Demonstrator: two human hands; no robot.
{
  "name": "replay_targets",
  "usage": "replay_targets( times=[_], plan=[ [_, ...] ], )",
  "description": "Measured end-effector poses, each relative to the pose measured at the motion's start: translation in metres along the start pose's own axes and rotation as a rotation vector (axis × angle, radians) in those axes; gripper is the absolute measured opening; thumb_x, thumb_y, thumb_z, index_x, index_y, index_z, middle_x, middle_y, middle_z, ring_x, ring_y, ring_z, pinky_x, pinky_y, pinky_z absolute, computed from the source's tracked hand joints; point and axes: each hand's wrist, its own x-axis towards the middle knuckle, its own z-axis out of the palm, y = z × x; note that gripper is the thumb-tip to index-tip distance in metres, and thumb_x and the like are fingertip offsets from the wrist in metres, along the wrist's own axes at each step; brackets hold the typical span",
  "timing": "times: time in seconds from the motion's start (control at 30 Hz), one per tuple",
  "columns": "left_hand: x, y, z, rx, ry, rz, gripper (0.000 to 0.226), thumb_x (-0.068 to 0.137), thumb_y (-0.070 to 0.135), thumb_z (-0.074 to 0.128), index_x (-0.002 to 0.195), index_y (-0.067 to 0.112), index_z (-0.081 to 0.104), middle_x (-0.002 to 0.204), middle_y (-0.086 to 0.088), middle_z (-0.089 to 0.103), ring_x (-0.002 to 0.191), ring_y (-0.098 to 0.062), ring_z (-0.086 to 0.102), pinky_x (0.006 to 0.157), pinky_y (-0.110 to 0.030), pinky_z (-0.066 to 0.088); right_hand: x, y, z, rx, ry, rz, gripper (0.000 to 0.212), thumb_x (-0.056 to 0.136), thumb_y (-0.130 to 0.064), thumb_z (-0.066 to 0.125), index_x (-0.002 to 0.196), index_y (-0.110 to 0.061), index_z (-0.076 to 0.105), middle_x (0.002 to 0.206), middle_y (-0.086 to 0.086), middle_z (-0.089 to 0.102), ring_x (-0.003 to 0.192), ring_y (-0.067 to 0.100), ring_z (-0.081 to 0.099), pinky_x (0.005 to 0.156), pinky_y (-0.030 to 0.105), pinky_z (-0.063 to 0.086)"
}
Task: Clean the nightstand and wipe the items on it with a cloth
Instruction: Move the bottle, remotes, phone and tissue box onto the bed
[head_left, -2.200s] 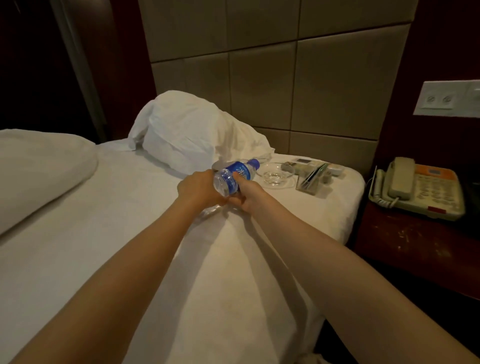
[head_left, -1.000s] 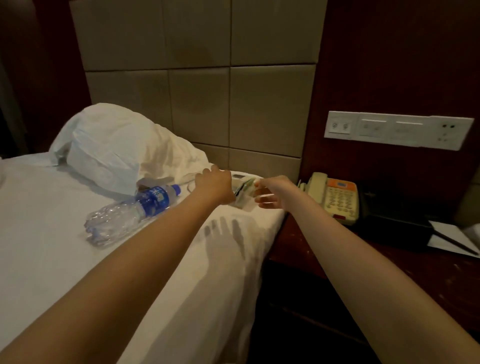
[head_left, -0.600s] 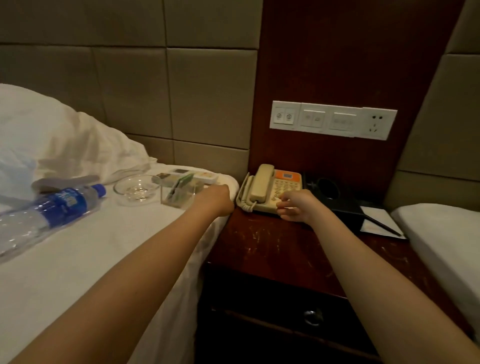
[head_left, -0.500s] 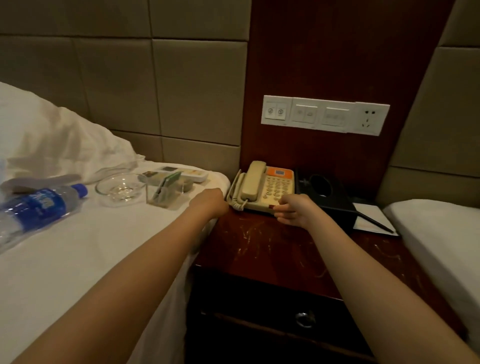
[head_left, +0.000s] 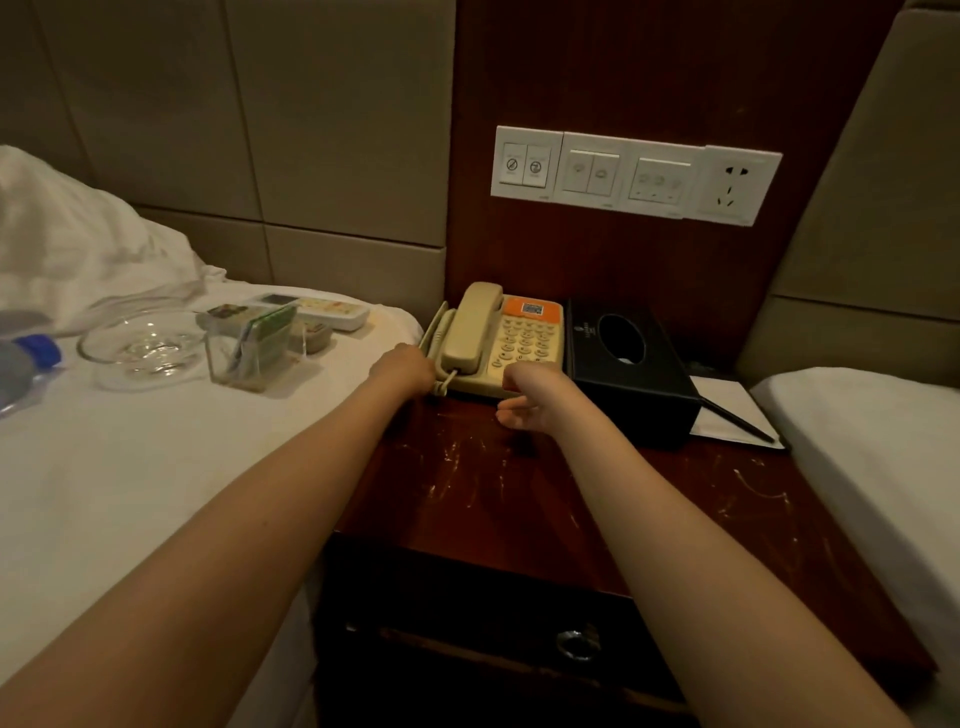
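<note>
The dark wooden nightstand (head_left: 519, 499) has a scratched top. At its back stands a beige telephone (head_left: 498, 338) with an orange label. My left hand (head_left: 405, 369) is at the phone's left edge by the coiled cord, with its fingers hidden behind the back of the hand. My right hand (head_left: 535, 400) hovers just in front of the phone's front right corner, fingers loosely curled and holding nothing. A black tissue box (head_left: 628, 369) sits right of the phone, and a notepad with a pen (head_left: 727, 415) lies beside it. No cloth is in view.
On the white bed (head_left: 130, 467) to the left lie a glass ashtray (head_left: 140, 343), a clear card holder (head_left: 254, 348), a remote control (head_left: 317, 309) and a water bottle (head_left: 26, 364). A second bed (head_left: 883, 441) borders the right. A switch panel (head_left: 634, 176) is on the wall.
The water bottle was put down on the bed. My view swung right to the nightstand, and both hands moved from the bed to the telephone.
</note>
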Motion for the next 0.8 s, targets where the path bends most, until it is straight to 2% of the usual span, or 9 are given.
replay_targets(
  times=[0.13, 0.27, 0.33, 0.37, 0.43, 0.53, 0.67, 0.73, 0.8],
  plan=[
    [0.017, -0.004, 0.0, 0.05, 0.028, 0.022, 0.04, 0.101, 0.025, 0.035, 0.122, -0.003, 0.053, 0.128, -0.021, 0.053, 0.119, -0.034, 0.05, 0.096, -0.035, 0.04, 0.004, -0.005, -0.003, -0.403, 0.038, -0.091, 0.039, 0.093, -0.009, 0.046, 0.13, -0.001, 0.04, 0.089, 0.014, 0.051, 0.067, 0.02, 0.056, 0.072, 0.028, 0.054],
    [0.035, -0.004, 0.003, 0.084, 0.041, 0.024, 0.033, 0.099, 0.023, 0.041, 0.113, -0.002, 0.059, 0.118, -0.019, 0.06, 0.111, -0.033, 0.057, 0.09, -0.034, 0.044, 0.003, -0.008, -0.011, -0.733, 0.106, -0.163, 0.03, 0.093, -0.016, 0.049, 0.119, -0.003, 0.044, 0.097, 0.012, 0.051, 0.088, 0.025, 0.065, 0.07, 0.028, 0.052],
    [0.039, -0.002, 0.004, 0.147, 0.029, 0.042, 0.024, 0.096, 0.015, 0.047, 0.112, 0.001, 0.059, 0.118, -0.016, 0.061, 0.11, -0.03, 0.058, 0.088, -0.032, 0.045, 0.001, -0.007, -0.01, -0.813, 0.086, -0.162, 0.028, 0.093, -0.017, 0.05, 0.116, -0.002, 0.044, 0.101, 0.012, 0.052, 0.086, 0.025, 0.065, 0.063, 0.026, 0.05],
    [0.04, -0.001, 0.004, 0.172, 0.015, 0.053, 0.022, 0.093, 0.011, 0.05, 0.111, 0.002, 0.058, 0.117, -0.016, 0.061, 0.109, -0.029, 0.058, 0.088, -0.032, 0.046, 0.002, -0.006, -0.01, -0.877, 0.093, -0.157, 0.031, 0.094, -0.018, 0.049, 0.121, -0.003, 0.043, 0.106, 0.013, 0.053, 0.082, 0.024, 0.064, 0.06, 0.024, 0.05],
    [0.043, -0.003, 0.004, 0.207, -0.009, 0.086, 0.023, 0.089, 0.008, 0.056, 0.111, 0.001, 0.057, 0.116, -0.015, 0.061, 0.108, -0.029, 0.058, 0.086, -0.032, 0.046, 0.003, -0.008, -0.008, -0.925, 0.109, -0.151, 0.042, 0.095, -0.021, 0.047, 0.132, -0.004, 0.038, 0.121, 0.015, 0.052, 0.09, 0.025, 0.064, 0.071, 0.027, 0.055],
    [0.051, -0.006, 0.004, 0.264, -0.057, 0.171, 0.028, 0.088, 0.012, 0.059, 0.111, -0.004, 0.06, 0.116, -0.018, 0.063, 0.095, -0.029, 0.062, 0.079, -0.031, 0.049, 0.012, -0.011, -0.004, -0.793, 0.13, -0.154, 0.053, 0.095, -0.025, 0.048, 0.139, -0.003, 0.03, 0.132, 0.016, 0.044, 0.11, 0.027, 0.058, 0.09, 0.029, 0.051],
    [0.051, -0.006, -0.003, 0.253, -0.114, 0.168, 0.029, 0.09, 0.017, 0.056, 0.113, 0.001, 0.064, 0.117, -0.016, 0.064, 0.108, -0.029, 0.059, 0.087, -0.031, 0.044, 0.025, -0.026, 0.0, -0.224, 0.191, -0.089, 0.058, 0.096, -0.034, 0.045, 0.143, -0.005, 0.025, 0.138, 0.011, 0.041, 0.119, 0.026, 0.047, 0.081, 0.031, 0.043],
    [0.058, -0.01, -0.004, 0.329, -0.114, 0.21, 0.027, 0.09, 0.015, 0.056, 0.111, 0.002, 0.066, 0.116, -0.016, 0.065, 0.109, -0.029, 0.059, 0.079, -0.03, 0.041, 0.03, -0.031, 0.002, -0.067, 0.19, -0.072, 0.05, 0.1, -0.033, 0.036, 0.141, -0.006, 0.03, 0.139, 0.012, 0.041, 0.124, 0.028, 0.045, 0.086, 0.033, 0.045],
    [0.058, -0.011, -0.004, 0.314, -0.125, 0.233, 0.026, 0.09, 0.015, 0.055, 0.11, 0.002, 0.066, 0.115, -0.016, 0.065, 0.108, -0.029, 0.059, 0.073, -0.027, 0.035, 0.031, -0.033, 0.007, 0.026, 0.134, -0.114, 0.043, 0.101, -0.024, 0.032, 0.14, -0.005, 0.033, 0.142, 0.013, 0.041, 0.126, 0.028, 0.045, 0.07, 0.027, 0.047]
  ],
)
